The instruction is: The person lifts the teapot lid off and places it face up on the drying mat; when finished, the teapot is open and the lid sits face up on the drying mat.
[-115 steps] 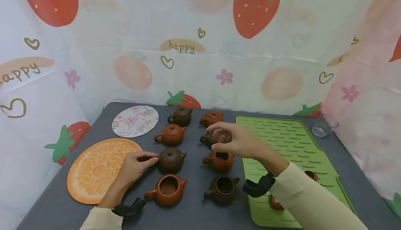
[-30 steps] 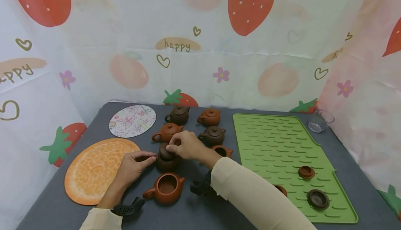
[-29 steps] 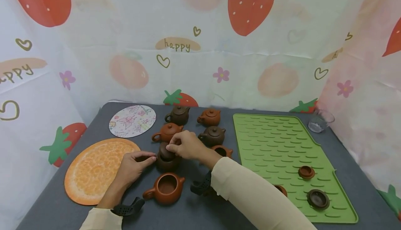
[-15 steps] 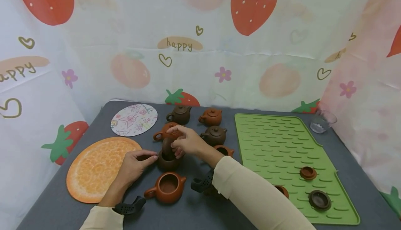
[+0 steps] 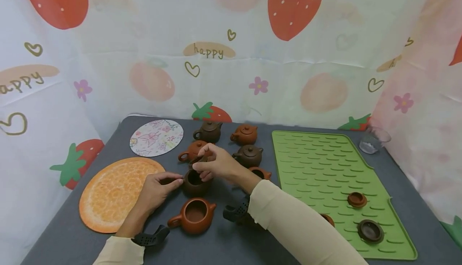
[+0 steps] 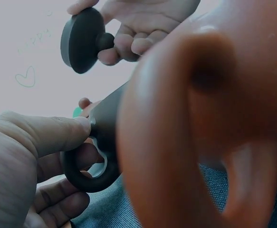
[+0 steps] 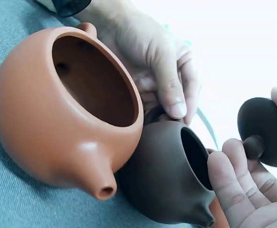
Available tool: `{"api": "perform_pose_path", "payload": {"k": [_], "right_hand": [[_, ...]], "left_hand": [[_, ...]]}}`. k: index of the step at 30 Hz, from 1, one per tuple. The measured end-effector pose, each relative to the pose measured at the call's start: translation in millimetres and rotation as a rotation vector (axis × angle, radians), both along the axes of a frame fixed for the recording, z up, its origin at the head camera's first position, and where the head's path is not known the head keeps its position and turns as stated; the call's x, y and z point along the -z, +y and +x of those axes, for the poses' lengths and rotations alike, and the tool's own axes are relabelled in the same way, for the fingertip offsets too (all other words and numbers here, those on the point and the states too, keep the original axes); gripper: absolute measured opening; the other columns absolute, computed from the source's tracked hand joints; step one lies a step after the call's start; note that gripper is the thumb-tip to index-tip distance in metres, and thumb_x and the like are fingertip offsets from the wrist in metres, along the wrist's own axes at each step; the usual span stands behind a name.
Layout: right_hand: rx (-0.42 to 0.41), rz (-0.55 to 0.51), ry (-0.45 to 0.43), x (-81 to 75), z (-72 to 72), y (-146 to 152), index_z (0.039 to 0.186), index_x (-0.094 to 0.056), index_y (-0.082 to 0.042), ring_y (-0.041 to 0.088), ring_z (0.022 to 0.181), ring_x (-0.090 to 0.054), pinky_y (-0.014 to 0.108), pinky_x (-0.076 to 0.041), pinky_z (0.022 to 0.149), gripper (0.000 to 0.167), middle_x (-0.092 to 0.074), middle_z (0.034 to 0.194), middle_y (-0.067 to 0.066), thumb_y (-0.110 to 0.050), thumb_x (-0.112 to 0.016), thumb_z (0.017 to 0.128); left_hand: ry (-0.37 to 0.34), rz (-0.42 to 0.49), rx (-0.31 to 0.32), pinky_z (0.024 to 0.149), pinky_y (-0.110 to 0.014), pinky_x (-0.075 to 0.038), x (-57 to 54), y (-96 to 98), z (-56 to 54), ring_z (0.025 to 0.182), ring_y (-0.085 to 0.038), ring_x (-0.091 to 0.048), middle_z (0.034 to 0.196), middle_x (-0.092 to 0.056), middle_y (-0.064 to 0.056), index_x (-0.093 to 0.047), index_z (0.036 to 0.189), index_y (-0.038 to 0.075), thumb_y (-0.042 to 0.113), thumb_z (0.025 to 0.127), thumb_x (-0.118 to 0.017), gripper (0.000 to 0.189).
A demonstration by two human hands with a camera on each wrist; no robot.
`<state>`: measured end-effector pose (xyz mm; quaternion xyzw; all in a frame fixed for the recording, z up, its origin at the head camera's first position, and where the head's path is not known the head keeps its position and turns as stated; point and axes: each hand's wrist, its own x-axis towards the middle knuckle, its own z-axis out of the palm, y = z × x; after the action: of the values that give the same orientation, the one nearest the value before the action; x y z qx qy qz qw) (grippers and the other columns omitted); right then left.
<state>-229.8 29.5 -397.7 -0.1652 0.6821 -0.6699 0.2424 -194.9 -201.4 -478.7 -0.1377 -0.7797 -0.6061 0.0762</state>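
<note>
My left hand [image 5: 155, 191] pinches the handle of a dark brown clay teapot [image 5: 196, 188], thumb on top of the loop in the left wrist view. The teapot's mouth is uncovered. Just above and behind it, my right hand [image 5: 221, 166] holds its dark lid [image 6: 83, 40] by the edge, turned on its side with the knob [image 7: 253, 147] toward the curled fingers. Right in front stands an open reddish-brown teapot [image 5: 196, 219], large in both wrist views. A lidded reddish-brown teapot [image 5: 189, 151] is behind, partly covered by my right hand.
Farther back are lidded teapots, dark [image 5: 208, 132], reddish [image 5: 244, 134] and dark [image 5: 249, 155]. An open reddish teapot [image 5: 260, 172] is half hidden by my right arm. Lids lie on a green mat [image 5: 310, 152] at right; a glass cup [image 5: 373, 140] stands beyond. Round mats [image 5: 119, 195] lie left.
My right hand has come left from over the right column and lifted the lid off the dark teapot. Over the last second the lid has tipped over in its fingers. My left hand stays.
</note>
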Motion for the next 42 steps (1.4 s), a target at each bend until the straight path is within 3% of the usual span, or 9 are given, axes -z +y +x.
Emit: {"api": "perform_pose_path", "payload": {"k": [5,12,21,28,37,42], "right_hand": [[-0.011,0.047,0.035,-9.1,2.9,8.4,0.134,-0.051,-0.003,0.033,0.088,-0.067,0.047,-0.053,0.079,0.053,-0.065,0.1,0.018,-0.009,-0.074,0.086],[-0.04,0.147,0.126,-22.4,5.7,22.2,0.132,-0.056,-0.007,0.037,0.091,-0.066,0.045,-0.053,0.081,0.05,-0.065,0.101,0.015,-0.01,-0.075,0.086],[-0.02,0.242,0.277,-38.3,12.5,42.9,0.129,-0.058,-0.015,0.026,0.097,-0.058,0.038,-0.051,0.074,0.049,-0.062,0.106,0.008,-0.016,-0.078,0.084],[0.003,0.267,0.353,-48.1,19.4,66.5,0.132,-0.057,-0.016,0.023,0.11,-0.056,0.039,-0.049,0.083,0.053,-0.06,0.117,0.004,-0.021,-0.079,0.083],[0.041,0.297,0.416,-53.2,31.8,99.7,0.134,-0.056,-0.015,0.02,0.106,-0.061,0.038,-0.05,0.085,0.055,-0.061,0.118,0.005,-0.025,-0.078,0.085],[0.043,0.263,0.402,-58.3,40.8,119.7,0.136,-0.053,-0.011,0.025,0.105,-0.061,0.04,-0.051,0.082,0.056,-0.058,0.119,0.011,-0.019,-0.076,0.086]], "left_hand": [[0.006,0.009,0.009,0.069,-0.023,-0.049,-0.3,0.2,-1.1,0.08,-0.015,-0.064,0.089,-0.072,-0.01,-0.076,0.094,0.0,0.009,0.085,-0.075,0.013],[0.021,0.009,0.006,0.07,-0.021,-0.048,-3.8,0.4,-1.1,0.082,-0.013,-0.064,0.09,-0.071,-0.012,-0.075,0.095,-0.002,0.005,0.085,-0.075,0.012],[0.01,-0.007,0.003,0.068,-0.021,-0.048,-31.2,6.0,15.5,0.08,-0.015,-0.063,0.089,-0.069,-0.021,-0.072,0.094,-0.011,-0.004,0.084,-0.071,0.012],[0.012,0.002,0.006,0.069,-0.021,-0.048,-30.9,5.6,14.6,0.081,-0.014,-0.063,0.09,-0.07,-0.02,-0.072,0.094,-0.011,-0.005,0.084,-0.072,0.012],[-0.001,0.0,0.001,0.069,-0.02,-0.048,-29.5,6.3,15.5,0.082,-0.012,-0.063,0.09,-0.069,-0.021,-0.072,0.094,-0.011,-0.005,0.083,-0.072,0.012],[0.001,-0.003,0.006,0.071,-0.02,-0.047,-29.1,6.5,15.4,0.083,-0.013,-0.063,0.091,-0.069,-0.021,-0.072,0.094,-0.01,-0.004,0.083,-0.072,0.012]]}}
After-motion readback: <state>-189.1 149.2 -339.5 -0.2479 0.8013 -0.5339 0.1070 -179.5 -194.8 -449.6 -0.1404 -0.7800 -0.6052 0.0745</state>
